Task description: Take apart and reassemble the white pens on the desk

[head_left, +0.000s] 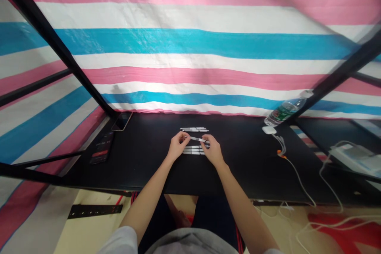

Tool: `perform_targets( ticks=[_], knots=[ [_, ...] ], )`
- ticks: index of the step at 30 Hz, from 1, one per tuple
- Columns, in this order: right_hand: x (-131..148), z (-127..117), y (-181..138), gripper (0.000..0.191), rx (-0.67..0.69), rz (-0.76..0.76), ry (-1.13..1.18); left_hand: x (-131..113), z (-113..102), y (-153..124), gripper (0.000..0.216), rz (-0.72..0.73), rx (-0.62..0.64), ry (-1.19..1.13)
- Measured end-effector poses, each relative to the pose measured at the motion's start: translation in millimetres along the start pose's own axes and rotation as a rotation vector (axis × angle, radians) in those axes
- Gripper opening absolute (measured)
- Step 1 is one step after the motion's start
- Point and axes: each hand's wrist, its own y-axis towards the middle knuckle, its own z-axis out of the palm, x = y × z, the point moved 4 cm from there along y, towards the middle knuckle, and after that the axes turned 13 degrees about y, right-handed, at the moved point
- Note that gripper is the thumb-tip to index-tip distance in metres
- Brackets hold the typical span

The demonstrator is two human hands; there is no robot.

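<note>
Between my two hands a white pen with dark parts (195,139) is held level above the black table (143,162). My left hand (177,145) pinches its left end, and my right hand (212,149) grips the right end. Just beyond the hands lie white pens (195,129), side by side and pointing left to right. Nearer to me, several more white pens (193,150) lie in a parallel group, their right ends partly covered by my right hand.
At the left lie a phone with a lit screen (101,149) and another dark phone-like device (122,121). A water bottle (284,112) leans at the back right beside a white charger (269,130) with cables. Black frame posts (89,75) and striped sheeting (190,43) enclose the table.
</note>
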Motion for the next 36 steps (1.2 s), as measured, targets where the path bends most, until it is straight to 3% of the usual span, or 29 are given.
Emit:
perform_targets(
  ticks=[8,12,16,20,26,30,36],
  knots=[
    [6,-7,2,0.02,-0.027,-0.049,-0.061,-1,-1,1,0.025,-0.074,0.03,-0.163],
    [6,-8,3,0.022,-0.049,-0.005,0.034,0,1,2,0.026,-0.095,0.041,-0.213],
    [7,-8,5,0.025,-0.045,0.041,0.144,4,-2,4,0.028,-0.13,-0.036,-0.253],
    [0,-11,7,0.022,-0.124,0.168,0.307,6,-7,4,0.026,-0.175,-0.112,-0.266],
    [-22,-10,4,0.03,-0.262,0.495,0.61,0,-4,3,0.029,-0.161,-0.031,-0.36],
    [-26,-11,3,0.035,-0.333,0.564,0.687,-3,0,2,0.03,-0.155,0.001,-0.391],
    [-24,-8,3,0.04,-0.313,0.616,0.814,2,-2,4,0.03,-0.162,-0.037,-0.339]
  ],
)
